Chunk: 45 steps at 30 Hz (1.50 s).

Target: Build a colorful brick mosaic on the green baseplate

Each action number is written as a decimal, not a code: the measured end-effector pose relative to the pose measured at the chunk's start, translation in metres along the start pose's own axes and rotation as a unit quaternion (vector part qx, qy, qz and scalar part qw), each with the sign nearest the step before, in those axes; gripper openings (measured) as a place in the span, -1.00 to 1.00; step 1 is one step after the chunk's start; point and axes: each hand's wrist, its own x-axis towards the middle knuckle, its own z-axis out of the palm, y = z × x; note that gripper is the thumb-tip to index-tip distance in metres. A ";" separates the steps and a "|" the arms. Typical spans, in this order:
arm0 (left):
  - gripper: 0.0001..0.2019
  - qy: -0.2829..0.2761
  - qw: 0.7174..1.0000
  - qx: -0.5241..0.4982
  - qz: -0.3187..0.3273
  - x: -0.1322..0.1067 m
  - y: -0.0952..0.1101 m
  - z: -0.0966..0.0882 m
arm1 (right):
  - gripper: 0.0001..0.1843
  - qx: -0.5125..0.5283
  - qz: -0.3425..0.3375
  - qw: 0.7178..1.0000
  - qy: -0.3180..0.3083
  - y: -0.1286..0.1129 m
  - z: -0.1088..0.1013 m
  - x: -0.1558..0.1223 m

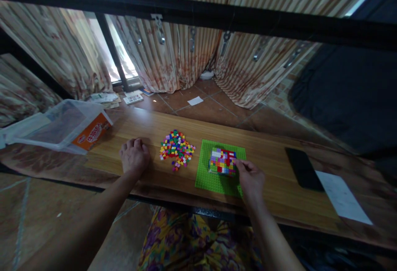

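Note:
On a green studded baseplate (204, 176) sits a block built of small multicoloured toy bricks (221, 161), with white, red, yellow, orange and purple pieces on top. My right hand (251, 178) is at the block's right edge, thumb and forefinger pinched together there. Whatever lies between those fingertips is too small or hidden to make out. My left hand (134, 155) rests on the wooden tabletop, its fingers curled in and nothing visible in them. Between that hand and the baseplate is a loose pile of small coloured bricks (176, 147).
A clear plastic box (66, 126) with an orange label lies at the tabletop's left end. To the right are a black phone-like slab (304, 169) and a white paper sheet (344, 196). A dark metal bar (198, 12) crosses above, before the curtains (173, 60).

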 end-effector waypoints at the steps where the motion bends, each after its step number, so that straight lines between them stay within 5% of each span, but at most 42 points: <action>1: -0.61 0.000 1.000 0.000 -0.001 0.000 0.000 0.000 | -0.54 -0.010 0.002 1.000 -0.001 0.000 0.000 0.000; 17: -0.60 -0.003 1.000 -0.005 0.002 -0.001 0.001 -0.001 | -0.50 -0.082 -0.042 0.996 -0.016 0.001 -0.005 0.003; 29: -0.61 -0.009 1.000 -0.018 -0.005 -0.001 0.001 -0.001 | -0.50 0.003 0.003 1.000 -0.012 0.005 -0.013 -0.002; 35: -0.61 -0.008 1.000 -0.004 -0.003 -0.001 0.002 -0.001 | -0.55 0.032 -0.010 0.999 0.029 -0.022 -0.018 -0.019; 45: -0.64 -0.004 1.000 -0.013 -0.003 -0.003 0.001 0.000 | -0.72 -0.001 -0.174 0.973 -0.152 -0.046 0.020 -0.077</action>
